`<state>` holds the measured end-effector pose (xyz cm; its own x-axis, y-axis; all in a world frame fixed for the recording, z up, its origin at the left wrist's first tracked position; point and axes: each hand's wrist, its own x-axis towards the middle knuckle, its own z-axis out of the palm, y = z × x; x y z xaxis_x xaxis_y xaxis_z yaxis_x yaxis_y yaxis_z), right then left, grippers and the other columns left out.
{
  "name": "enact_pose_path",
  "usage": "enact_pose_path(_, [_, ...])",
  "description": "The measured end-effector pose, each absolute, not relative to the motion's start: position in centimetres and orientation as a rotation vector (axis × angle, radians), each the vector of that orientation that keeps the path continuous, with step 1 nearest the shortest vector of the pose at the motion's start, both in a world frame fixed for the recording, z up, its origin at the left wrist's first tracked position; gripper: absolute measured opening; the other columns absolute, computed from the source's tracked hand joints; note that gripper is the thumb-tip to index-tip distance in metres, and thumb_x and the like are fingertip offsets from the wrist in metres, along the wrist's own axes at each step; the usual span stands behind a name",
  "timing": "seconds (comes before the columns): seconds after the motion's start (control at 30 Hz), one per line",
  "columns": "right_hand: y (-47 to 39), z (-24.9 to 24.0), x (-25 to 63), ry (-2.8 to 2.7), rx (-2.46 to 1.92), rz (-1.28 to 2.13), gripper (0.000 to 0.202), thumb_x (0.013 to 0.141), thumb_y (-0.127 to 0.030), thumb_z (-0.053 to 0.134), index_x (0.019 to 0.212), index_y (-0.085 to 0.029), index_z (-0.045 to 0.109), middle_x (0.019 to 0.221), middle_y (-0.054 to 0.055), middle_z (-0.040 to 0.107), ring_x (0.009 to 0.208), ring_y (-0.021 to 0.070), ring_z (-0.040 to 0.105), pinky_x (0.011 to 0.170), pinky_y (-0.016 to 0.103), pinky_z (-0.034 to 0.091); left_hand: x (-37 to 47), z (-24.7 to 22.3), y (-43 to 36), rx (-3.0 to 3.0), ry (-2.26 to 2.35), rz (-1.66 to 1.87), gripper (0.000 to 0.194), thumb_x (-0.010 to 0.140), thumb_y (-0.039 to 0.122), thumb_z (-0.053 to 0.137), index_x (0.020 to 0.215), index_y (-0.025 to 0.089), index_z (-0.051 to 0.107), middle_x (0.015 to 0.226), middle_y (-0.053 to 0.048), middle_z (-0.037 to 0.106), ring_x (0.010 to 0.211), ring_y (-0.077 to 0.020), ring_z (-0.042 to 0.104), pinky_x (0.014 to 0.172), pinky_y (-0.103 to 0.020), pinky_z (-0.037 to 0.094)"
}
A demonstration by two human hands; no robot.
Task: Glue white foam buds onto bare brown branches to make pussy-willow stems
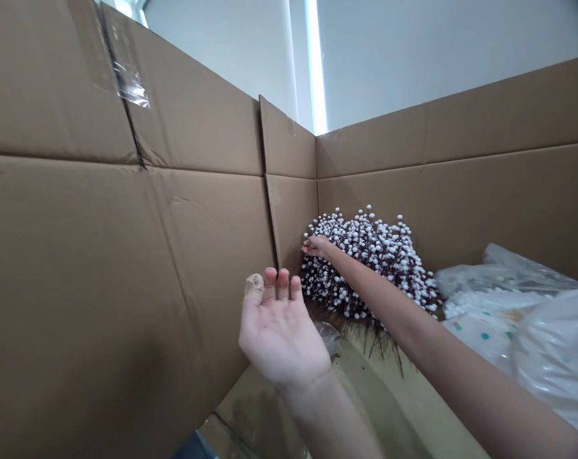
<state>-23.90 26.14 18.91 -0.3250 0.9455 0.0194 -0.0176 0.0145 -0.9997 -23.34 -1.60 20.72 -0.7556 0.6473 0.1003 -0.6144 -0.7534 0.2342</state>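
Note:
A large bunch of artificial berry stems [365, 255], white berries on dark brown stalks, lies in the corner of a big cardboard box. My right hand [316, 246] reaches across to the upper left side of this bunch. Its fingers are curled together around a berry stem there, though the grip is small and partly hidden. Nearer to me, my left hand [283, 338] is held palm up with its fingers apart and nothing in it. A tan wrapping [254, 288] covers its thumb tip.
Tall cardboard walls [202, 242] rise to the left and behind the bunch. To the right lie clear plastic bags [503, 271] and a white plastic bag with coloured dots [489, 335]. A crumpled piece of clear plastic [327, 333] is on the box floor below the stems.

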Motion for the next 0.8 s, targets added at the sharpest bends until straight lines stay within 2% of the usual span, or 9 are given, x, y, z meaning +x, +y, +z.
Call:
enact_pose_path(0.17, [25.8,20.9,-21.9,-1.537,-1.112,1.412,0.028,0.092,-0.031,0.055,0.113,-0.012,0.057,0.106,0.008,0.062,0.087,0.0159,0.063,0.074,0.033,0.055,-23.1,20.8,-1.7,0.294,0.273,2.450,0.002,0.074,0.019,0.054,0.075,0.018,0.054,0.073,0.000,0.058,0.068,-0.0108,0.059,0.070,-0.026,0.045])
enact_pose_path(0.23, [25.4,22.8,-19.9,-1.578,-1.109,1.376,0.028,0.094,-0.033,0.052,0.107,-0.009,0.059,0.094,0.008,0.065,0.077,0.0142,0.064,0.067,0.029,0.056,-22.8,21.0,-1.8,0.307,0.272,2.450,0.002,0.074,0.019,0.054,0.075,0.018,0.055,0.074,0.001,0.058,0.069,-0.0108,0.060,0.070,-0.026,0.046])
enact_pose_path(0.3, [24.6,25.1,-17.2,-1.612,-1.065,1.321,0.036,0.095,-0.036,0.049,0.096,-0.001,0.060,0.076,0.013,0.066,0.069,0.0163,0.065,0.061,0.026,0.056,-22.4,21.2,-1.9,0.320,0.273,2.445,0.002,0.073,0.019,0.055,0.075,0.018,0.055,0.074,0.001,0.058,0.069,-0.0109,0.060,0.069,-0.025,0.046])
enact_pose_path(0.37, [23.5,27.4,-13.7,-1.635,-1.015,1.270,0.041,0.094,-0.039,0.048,0.088,0.000,0.060,0.067,0.014,0.065,0.064,0.0177,0.066,0.059,0.026,0.057,-22.0,21.5,-2.1,0.333,0.277,2.442,0.002,0.073,0.020,0.055,0.074,0.018,0.054,0.074,0.001,0.059,0.068,-0.0111,0.060,0.067,-0.025,0.046])
enact_pose_path(0.57, [17.8,31.1,0.0,-1.697,-0.960,1.134,0.045,0.094,-0.040,0.048,0.085,0.002,0.064,0.076,0.018,0.070,0.067,0.0195,0.069,0.063,0.028,0.058,-19.8,22.3,-2.6,0.501,0.274,2.420,0.003,0.074,0.022,0.055,0.072,0.020,0.053,0.074,0.001,0.059,0.069,-0.0124,0.059,0.066,-0.025,0.048])
enact_pose_path(0.8, [9.4,28.0,18.8,-1.449,-1.186,0.723,0.039,0.095,-0.032,0.046,0.079,-0.004,0.067,0.077,0.017,0.069,0.062,0.0150,0.067,0.060,0.025,0.054,-15.4,23.9,-3.3,0.688,0.266,2.347,0.007,0.075,0.024,0.049,0.070,0.020,0.050,0.068,0.000,0.056,0.061,-0.0118,0.056,0.061,-0.024,0.048])
